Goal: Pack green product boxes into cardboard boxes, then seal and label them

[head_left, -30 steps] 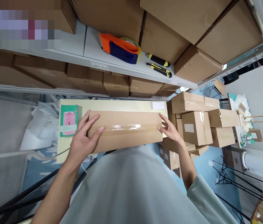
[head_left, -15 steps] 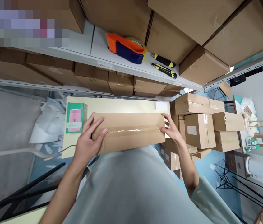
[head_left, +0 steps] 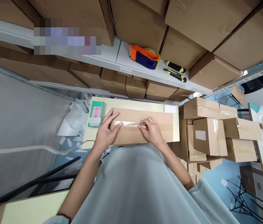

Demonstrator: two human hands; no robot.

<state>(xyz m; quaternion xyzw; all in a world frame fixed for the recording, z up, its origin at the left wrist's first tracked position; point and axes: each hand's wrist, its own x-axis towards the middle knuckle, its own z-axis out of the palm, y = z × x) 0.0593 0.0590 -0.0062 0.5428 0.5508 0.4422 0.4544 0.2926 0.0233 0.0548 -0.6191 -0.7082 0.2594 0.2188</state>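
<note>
Right of the green box (head_left: 96, 114), the surface (head_left: 136, 104) supports the carton (head_left: 129, 136), its end nearest that box seemingly steadied by the left hand (head_left: 105, 132) in an open, spread grip, while the right hand (head_left: 152, 130) bunches its fingertips at the tape (head_left: 129, 123), whether pinching I cannot tell.

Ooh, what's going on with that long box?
Somebody is handling a long cardboard box at a pale table. The left hand is spread over its left end. The right hand bunches its fingers at the shiny tape along the top. A green box is near the left hand, and a tape dispenser sits on the shelf.
</note>
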